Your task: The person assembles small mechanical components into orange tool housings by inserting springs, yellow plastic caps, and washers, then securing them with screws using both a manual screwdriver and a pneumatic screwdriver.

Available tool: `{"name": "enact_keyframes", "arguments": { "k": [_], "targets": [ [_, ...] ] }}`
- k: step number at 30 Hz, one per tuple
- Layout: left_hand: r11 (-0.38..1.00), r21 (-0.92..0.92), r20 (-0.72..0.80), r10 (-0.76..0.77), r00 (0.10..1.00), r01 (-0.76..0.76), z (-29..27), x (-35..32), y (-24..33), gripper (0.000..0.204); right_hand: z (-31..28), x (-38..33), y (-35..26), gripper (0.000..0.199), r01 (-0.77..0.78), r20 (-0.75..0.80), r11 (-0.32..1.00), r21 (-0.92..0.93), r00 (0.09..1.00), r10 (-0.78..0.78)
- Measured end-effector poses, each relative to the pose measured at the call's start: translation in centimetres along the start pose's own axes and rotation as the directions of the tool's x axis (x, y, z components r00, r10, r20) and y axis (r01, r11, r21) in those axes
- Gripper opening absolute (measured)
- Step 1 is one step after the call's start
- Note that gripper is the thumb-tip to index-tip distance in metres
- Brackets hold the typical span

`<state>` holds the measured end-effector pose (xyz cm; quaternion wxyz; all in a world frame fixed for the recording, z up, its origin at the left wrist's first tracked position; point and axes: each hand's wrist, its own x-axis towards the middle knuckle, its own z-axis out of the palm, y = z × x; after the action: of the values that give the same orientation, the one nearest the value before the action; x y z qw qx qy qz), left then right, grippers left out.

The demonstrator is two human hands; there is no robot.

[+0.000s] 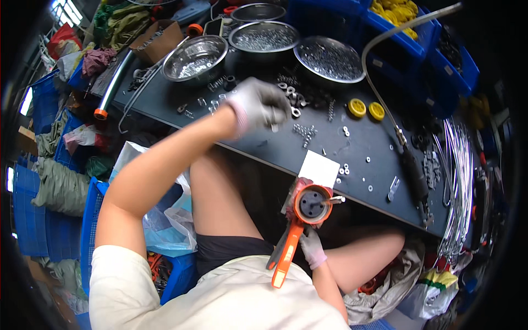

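The right hand (312, 247) grips one orange tool (301, 220); the left hand (258, 104) seemingly pinches one bolt (274, 127) near four bowls (195, 58).

White square paper slip (319, 168) at table edge; brown cardboard box (157, 41) far-left.

bowls (264, 37) behind washers (304, 132) | caps (366, 109) right | card (319, 168) at table (264, 148) front edge

Evenly lit from above, daylight glare through windows (63, 11) upper left, bright glints on steel bowls (195, 58). Strong fisheye bending, black vignette at rim. Slight motion blur on left hand (258, 104).
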<state>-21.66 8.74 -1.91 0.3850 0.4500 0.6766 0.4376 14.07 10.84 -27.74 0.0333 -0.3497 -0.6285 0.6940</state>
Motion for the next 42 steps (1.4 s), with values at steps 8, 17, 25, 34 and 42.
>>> {"name": "enact_keyframes", "arguments": {
  "k": [8, 17, 25, 34, 42],
  "targets": [
    [0.9, 0.436, -0.147, 0.061, 0.987, 0.009, 4.0, -0.6, -3.1, 0.015, -0.3, -0.3, 1.6, 0.03, 0.024, -0.045, 0.998, 0.055, 0.999, -0.022],
    [0.908, 0.409, -0.197, -0.01, 0.98, 0.092, 2.9, -0.9, -3.5, 0.02, -0.3, -0.4, 1.5, 0.035, 0.027, -0.024, 0.999, -0.031, 0.999, -0.028],
    [0.827, 0.561, -0.202, 0.149, 0.968, -0.011, 2.4, -1.4, -3.8, 0.015, -0.1, -0.5, -0.8, 0.036, 0.0, -0.009, 0.997, -0.071, 1.0, 0.0],
    [0.883, 0.468, -0.239, 0.142, 0.96, -0.014, 2.6, -1.5, -3.9, 0.02, 0.1, -0.5, 0.0, 0.032, 0.02, -0.008, 0.999, 0.036, 1.0, -0.019],
    [0.887, 0.461, -0.327, 0.176, 0.929, -0.006, 2.6, -2.3, -2.3, 0.02, 0.1, -0.9, 0.3, 0.026, 0.026, -0.062, 0.999, 0.02, 0.998, -0.025]
  ]
}}
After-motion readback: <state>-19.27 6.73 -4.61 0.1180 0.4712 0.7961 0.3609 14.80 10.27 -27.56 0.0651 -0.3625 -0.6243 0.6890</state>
